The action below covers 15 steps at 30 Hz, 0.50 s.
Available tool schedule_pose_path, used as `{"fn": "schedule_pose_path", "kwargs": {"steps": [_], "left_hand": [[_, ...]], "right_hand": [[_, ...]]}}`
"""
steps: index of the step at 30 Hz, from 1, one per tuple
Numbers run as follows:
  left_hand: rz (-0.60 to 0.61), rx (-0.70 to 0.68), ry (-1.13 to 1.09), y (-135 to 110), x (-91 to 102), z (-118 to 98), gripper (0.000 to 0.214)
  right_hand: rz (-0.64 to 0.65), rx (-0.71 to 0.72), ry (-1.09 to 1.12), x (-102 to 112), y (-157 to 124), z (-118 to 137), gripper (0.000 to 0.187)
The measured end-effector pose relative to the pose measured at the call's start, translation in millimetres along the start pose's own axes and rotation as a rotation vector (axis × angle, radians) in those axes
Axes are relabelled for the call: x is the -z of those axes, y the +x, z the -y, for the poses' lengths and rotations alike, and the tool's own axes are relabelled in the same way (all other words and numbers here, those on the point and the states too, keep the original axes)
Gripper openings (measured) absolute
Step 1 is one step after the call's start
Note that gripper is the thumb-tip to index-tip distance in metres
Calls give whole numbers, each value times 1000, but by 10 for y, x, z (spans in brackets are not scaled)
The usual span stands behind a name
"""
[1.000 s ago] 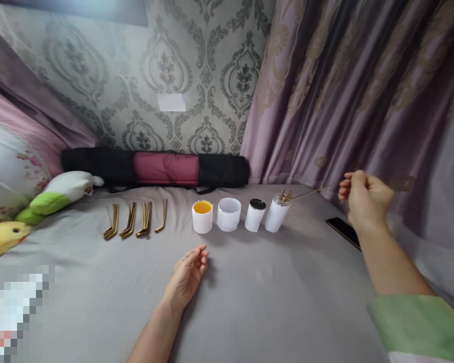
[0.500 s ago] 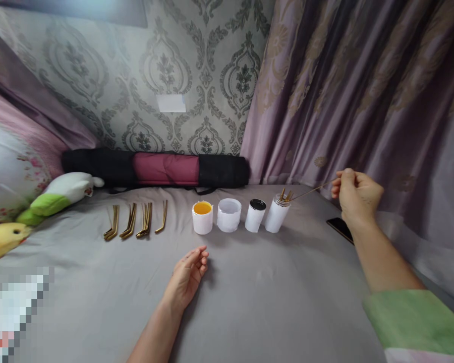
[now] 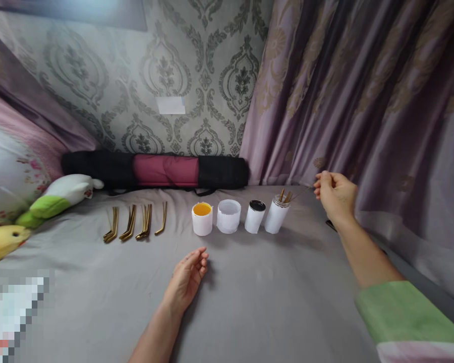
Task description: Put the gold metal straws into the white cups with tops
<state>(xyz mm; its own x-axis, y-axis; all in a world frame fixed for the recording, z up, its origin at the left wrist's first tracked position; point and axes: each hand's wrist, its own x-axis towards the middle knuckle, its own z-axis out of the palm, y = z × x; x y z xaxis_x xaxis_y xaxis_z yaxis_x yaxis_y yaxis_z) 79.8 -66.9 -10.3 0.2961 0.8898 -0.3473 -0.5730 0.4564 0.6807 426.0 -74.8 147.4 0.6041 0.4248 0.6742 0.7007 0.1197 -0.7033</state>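
My right hand (image 3: pixel 335 194) is pinched on the end of a thin gold rod (image 3: pixel 301 192), whose other end runs into a white-wrapped jar (image 3: pixel 276 215) holding a few gold straws. This jar is the rightmost of a row of white cups: one with an orange inside (image 3: pixel 202 218), one white inside (image 3: pixel 228 215), one with a black top (image 3: pixel 254 216). My left hand (image 3: pixel 186 278) rests on the grey sheet (image 3: pixel 268 292) in front of the cups, fingers loosely curled, holding nothing. Several bent gold straws (image 3: pixel 134 222) lie in groups to the left.
A black and maroon roll bag (image 3: pixel 155 170) lies along the patterned wall. Plush toys (image 3: pixel 62 194) and a floral pillow (image 3: pixel 7 166) sit at the left. A purple curtain (image 3: pixel 363 101) hangs at the right. A dark phone (image 3: pixel 331 225) shows just behind my right wrist.
My right hand has moved left toward the jar, pushing the thin rod further in. The left hand has stayed put.
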Motion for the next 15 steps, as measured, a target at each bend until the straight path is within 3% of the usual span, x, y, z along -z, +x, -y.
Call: {"fn": "schedule_pose_path", "kwargs": {"steps": [15], "left_hand": [[-8, 1, -2, 4, -8, -2, 15]], "right_hand": [[121, -5, -110, -171, -152, -160, 35]]}}
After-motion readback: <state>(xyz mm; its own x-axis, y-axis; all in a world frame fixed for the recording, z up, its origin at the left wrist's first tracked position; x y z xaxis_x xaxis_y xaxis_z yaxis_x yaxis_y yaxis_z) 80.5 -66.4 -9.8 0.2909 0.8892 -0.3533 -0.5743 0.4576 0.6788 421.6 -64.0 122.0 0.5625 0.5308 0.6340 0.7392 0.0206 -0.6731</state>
